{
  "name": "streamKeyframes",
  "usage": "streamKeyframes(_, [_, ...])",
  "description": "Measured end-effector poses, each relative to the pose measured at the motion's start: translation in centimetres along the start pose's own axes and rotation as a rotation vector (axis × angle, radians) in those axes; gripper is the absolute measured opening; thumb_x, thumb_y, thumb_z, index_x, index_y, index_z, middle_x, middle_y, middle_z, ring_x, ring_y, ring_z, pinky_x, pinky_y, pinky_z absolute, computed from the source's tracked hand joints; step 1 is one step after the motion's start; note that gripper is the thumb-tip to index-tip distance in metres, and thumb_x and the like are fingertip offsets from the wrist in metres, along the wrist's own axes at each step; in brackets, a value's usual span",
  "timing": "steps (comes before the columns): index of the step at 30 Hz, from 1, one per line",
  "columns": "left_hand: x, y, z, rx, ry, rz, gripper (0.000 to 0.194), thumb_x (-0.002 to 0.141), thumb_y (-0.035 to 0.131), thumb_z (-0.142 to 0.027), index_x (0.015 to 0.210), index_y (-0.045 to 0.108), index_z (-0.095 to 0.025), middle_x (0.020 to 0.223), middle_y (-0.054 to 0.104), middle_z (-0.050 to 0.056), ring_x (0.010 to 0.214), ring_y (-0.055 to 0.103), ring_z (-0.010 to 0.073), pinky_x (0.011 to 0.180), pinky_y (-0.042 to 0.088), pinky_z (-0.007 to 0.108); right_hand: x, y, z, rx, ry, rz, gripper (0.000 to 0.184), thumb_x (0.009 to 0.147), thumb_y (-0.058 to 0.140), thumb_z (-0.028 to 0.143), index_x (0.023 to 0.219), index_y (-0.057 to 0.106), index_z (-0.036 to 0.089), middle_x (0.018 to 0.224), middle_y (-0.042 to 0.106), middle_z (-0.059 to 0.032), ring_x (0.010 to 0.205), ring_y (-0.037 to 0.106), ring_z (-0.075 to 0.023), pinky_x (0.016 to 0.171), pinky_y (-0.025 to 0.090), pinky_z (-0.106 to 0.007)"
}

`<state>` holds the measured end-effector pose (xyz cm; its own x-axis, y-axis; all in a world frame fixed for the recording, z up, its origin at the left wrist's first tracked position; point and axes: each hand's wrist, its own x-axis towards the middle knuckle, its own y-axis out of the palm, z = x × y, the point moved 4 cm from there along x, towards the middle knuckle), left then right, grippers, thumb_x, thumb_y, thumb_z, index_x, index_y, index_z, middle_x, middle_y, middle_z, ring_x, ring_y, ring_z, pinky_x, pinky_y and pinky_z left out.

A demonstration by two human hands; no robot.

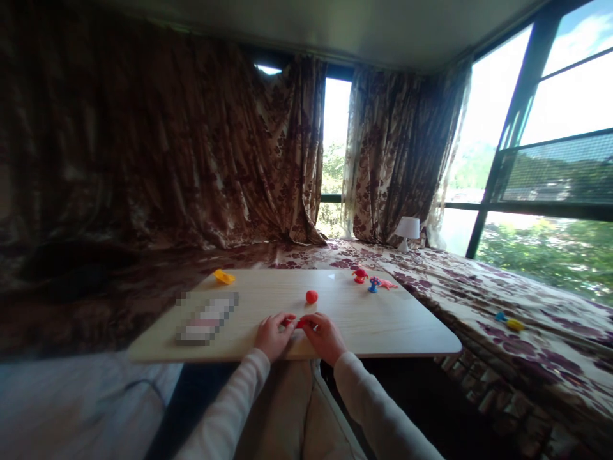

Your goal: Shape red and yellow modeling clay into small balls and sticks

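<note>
Near the front edge of the small table, my left hand (pixel 274 335) and my right hand (pixel 326 335) are close together. Between their fingertips is a small piece of red modelling clay (pixel 300 324), pinched from both sides. Its exact shape is partly covered by the fingers. Just beyond the hands, a round red clay ball (pixel 311 297) rests on the pale wooden tabletop (pixel 378 326).
A yellow piece (pixel 223 276) lies at the table's far left, behind a blurred-out rectangular item (pixel 207 319). Small red (pixel 359 275) and blue figures (pixel 374 285) stand at the far right. A white lamp (pixel 408 231) sits by the curtains.
</note>
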<state>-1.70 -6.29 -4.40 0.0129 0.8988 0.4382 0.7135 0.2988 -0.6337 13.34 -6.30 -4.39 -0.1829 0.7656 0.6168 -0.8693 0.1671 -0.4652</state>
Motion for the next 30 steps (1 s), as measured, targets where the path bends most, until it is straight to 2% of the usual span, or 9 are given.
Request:
streamKeyframes(4, [-0.07, -0.11, -0.25, -0.006, 0.015, 0.014, 0.022, 0.069, 0.061, -0.020, 0.090, 0.066, -0.021, 0.088, 0.069, 0.002, 0.088, 0.060, 0.0176, 0.088, 0.044, 0.031, 0.04, -0.03, -0.31, 0.019, 0.014, -0.046, 0.017, 0.077, 0.053, 0.019, 0.083, 0.069, 0.019, 0.075, 0.065, -0.0026, 0.067, 0.057, -0.0134, 0.062, 0.047, -0.024])
streamKeyframes(8, [-0.06, -0.28, -0.42, 0.003, 0.014, 0.003, 0.017, 0.072, 0.058, -0.021, 0.087, 0.067, -0.021, 0.087, 0.069, 0.003, 0.088, 0.060, 0.0182, 0.087, 0.044, 0.031, -0.04, -0.04, 0.08, -0.042, -0.040, -0.038, 0.025, 0.071, 0.056, 0.015, 0.094, 0.067, 0.019, 0.077, 0.063, -0.0029, 0.074, 0.057, -0.0157, 0.066, 0.047, -0.026])
streamKeyframes(14, [-0.28, -0.31, -0.89, 0.051, 0.035, -0.001, 0.019, 0.070, 0.061, -0.021, 0.087, 0.068, -0.021, 0.086, 0.069, 0.003, 0.087, 0.060, 0.0187, 0.085, 0.044, 0.032, -0.05, -0.09, 0.18, -0.078, -0.026, -0.036, 0.019, 0.073, 0.054, 0.013, 0.085, 0.068, 0.020, 0.074, 0.062, -0.0024, 0.072, 0.055, -0.0156, 0.069, 0.046, -0.028])
streamKeyframes(22, [-0.36, -0.32, -0.97, 0.067, 0.053, -0.003, 0.017, 0.072, 0.060, -0.022, 0.087, 0.069, -0.023, 0.088, 0.070, 0.002, 0.089, 0.059, 0.0193, 0.086, 0.042, 0.032, -0.08, -0.04, 0.03, -0.063, -0.019, -0.005, 0.024, 0.072, 0.054, 0.012, 0.090, 0.067, 0.021, 0.079, 0.062, -0.0026, 0.077, 0.056, -0.0165, 0.067, 0.045, -0.026])
streamKeyframes(30, [-0.43, -0.22, -1.02, 0.079, 0.058, 0.003, 0.020, 0.071, 0.062, -0.023, 0.089, 0.069, -0.024, 0.091, 0.070, 0.002, 0.092, 0.058, 0.0195, 0.088, 0.042, 0.033, -0.14, -0.23, 0.30, -0.073, -0.002, 0.013, 0.020, 0.073, 0.055, 0.012, 0.086, 0.068, 0.021, 0.077, 0.061, -0.0022, 0.077, 0.055, -0.0167, 0.067, 0.045, -0.026])
